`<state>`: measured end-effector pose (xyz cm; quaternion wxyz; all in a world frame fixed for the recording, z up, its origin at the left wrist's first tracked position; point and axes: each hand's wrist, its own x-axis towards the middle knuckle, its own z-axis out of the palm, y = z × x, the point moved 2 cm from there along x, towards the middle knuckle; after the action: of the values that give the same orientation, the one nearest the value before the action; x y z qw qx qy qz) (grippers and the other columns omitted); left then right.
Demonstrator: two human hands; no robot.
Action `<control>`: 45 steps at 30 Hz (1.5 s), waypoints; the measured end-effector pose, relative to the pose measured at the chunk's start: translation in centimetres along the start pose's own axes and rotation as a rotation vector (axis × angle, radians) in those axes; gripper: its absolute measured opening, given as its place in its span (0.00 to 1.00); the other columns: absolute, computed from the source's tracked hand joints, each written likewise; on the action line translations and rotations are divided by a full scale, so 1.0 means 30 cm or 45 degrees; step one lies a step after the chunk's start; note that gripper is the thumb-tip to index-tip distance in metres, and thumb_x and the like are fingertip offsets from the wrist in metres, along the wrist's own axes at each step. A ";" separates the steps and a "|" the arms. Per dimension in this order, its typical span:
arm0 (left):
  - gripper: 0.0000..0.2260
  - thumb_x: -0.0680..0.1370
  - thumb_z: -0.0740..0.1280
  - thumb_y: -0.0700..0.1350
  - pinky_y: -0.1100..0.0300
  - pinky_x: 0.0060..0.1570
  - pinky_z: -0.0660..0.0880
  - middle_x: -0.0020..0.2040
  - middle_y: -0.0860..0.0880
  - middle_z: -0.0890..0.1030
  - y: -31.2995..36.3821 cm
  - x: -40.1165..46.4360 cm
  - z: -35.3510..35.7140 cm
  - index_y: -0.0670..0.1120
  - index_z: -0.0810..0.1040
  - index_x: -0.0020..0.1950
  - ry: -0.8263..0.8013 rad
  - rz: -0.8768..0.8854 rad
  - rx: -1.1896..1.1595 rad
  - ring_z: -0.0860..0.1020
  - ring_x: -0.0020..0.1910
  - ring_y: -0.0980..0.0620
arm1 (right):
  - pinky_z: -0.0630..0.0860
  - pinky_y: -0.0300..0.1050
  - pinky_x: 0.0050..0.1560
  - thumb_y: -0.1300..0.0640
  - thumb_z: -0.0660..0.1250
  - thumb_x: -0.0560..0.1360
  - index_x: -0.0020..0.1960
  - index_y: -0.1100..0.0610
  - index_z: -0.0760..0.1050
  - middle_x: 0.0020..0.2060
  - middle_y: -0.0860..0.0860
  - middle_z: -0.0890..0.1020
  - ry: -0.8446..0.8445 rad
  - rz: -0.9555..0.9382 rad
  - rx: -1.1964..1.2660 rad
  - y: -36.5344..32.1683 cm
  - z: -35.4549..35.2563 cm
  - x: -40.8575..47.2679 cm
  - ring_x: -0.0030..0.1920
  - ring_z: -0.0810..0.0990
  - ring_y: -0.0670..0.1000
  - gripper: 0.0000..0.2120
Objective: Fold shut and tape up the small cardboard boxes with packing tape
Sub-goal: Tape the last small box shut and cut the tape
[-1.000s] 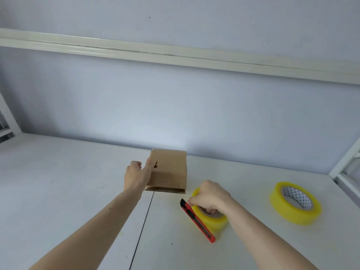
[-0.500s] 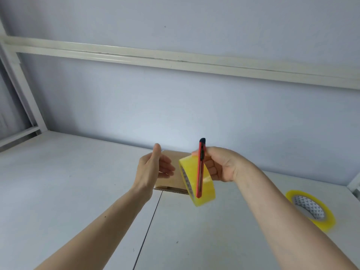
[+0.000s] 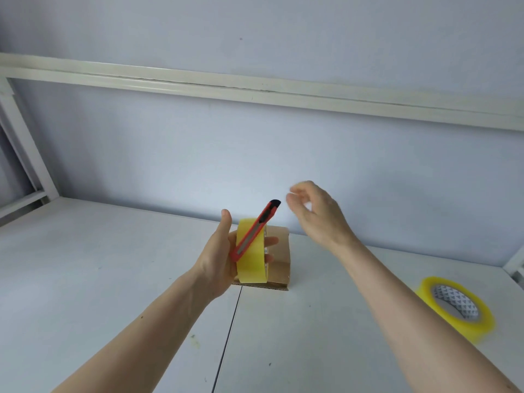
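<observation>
A yellow tape roll is held on edge in the left hand, above the table. The thumb is raised straight beside the roll's left face, while the fingers are curled round its far side, their tips showing to the right of it. A red knife is lying tilted across the roll's rim, its black tip pointing up and right; whether it is pinned by the fingers cannot be told. The right hand is raised just to the right of the knife tip, apart from it, with nothing held; its fingers are loosely curled and blurred. A box is standing on the table behind the roll, partly hidden by it. A second roll is lying flat near the table's right edge, well apart from both hands.
</observation>
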<state>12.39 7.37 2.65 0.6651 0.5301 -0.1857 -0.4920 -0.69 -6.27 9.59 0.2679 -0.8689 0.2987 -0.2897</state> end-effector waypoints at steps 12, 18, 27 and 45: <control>0.45 0.77 0.42 0.74 0.46 0.60 0.74 0.62 0.40 0.82 0.041 0.007 -0.024 0.40 0.80 0.64 -0.321 -0.070 -0.055 0.83 0.54 0.42 | 0.76 0.53 0.53 0.55 0.68 0.79 0.48 0.49 0.78 0.43 0.42 0.80 -0.512 -0.467 -0.151 -0.049 0.070 0.033 0.47 0.79 0.49 0.02; 0.25 0.73 0.74 0.45 0.55 0.54 0.79 0.65 0.45 0.81 0.020 0.009 -0.050 0.43 0.77 0.69 -0.417 0.173 0.306 0.80 0.63 0.45 | 0.72 0.47 0.48 0.53 0.62 0.82 0.48 0.47 0.73 0.40 0.38 0.79 -0.418 -0.284 -0.166 -0.037 0.090 0.050 0.43 0.76 0.44 0.04; 0.18 0.76 0.71 0.36 0.55 0.54 0.78 0.60 0.46 0.84 0.049 0.018 -0.050 0.41 0.78 0.66 -0.291 0.220 0.457 0.83 0.56 0.48 | 0.75 0.50 0.49 0.47 0.69 0.78 0.44 0.43 0.77 0.39 0.40 0.81 -0.318 -0.201 -0.069 -0.007 0.127 0.080 0.44 0.78 0.44 0.05; 0.19 0.80 0.70 0.42 0.55 0.42 0.81 0.45 0.42 0.87 0.093 -0.061 -0.026 0.48 0.70 0.69 -0.054 0.018 0.403 0.86 0.42 0.46 | 0.62 0.52 0.58 0.45 0.61 0.82 0.48 0.49 0.79 0.37 0.44 0.77 -0.011 -0.129 -0.314 -0.051 0.152 0.150 0.51 0.74 0.52 0.12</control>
<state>13.44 9.20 5.35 0.5726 0.6165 -0.2788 -0.4630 5.83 -6.93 8.95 0.1454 -0.9105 0.2866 -0.2603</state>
